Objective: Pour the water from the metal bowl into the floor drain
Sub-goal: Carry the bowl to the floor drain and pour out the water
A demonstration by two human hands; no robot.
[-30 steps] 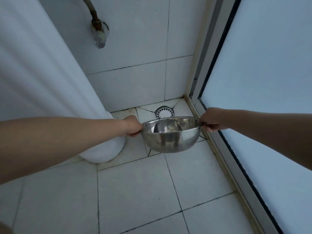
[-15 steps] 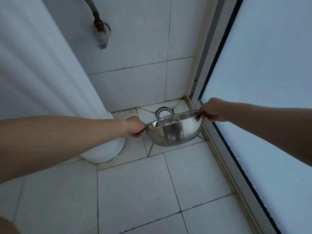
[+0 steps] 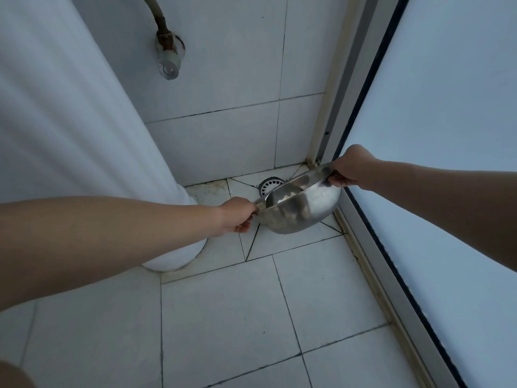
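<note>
Both hands are gripping the rim of the metal bowl (image 3: 300,207) w/ fingers clenched: left hand (image 3: 237,215) pinching the lower near-left edge, right hand (image 3: 351,170) holding the higher far-right edge. Bowl is hanging tilted over the tiled floor (image 3: 229,317) at its far right corner, mouth facing away toward the round floor drain (image 3: 268,184), partly covering it. White fluted column (image 3: 84,130) is standing at the left; frosted door (image 3: 453,135) is running along the right edge.
</note>
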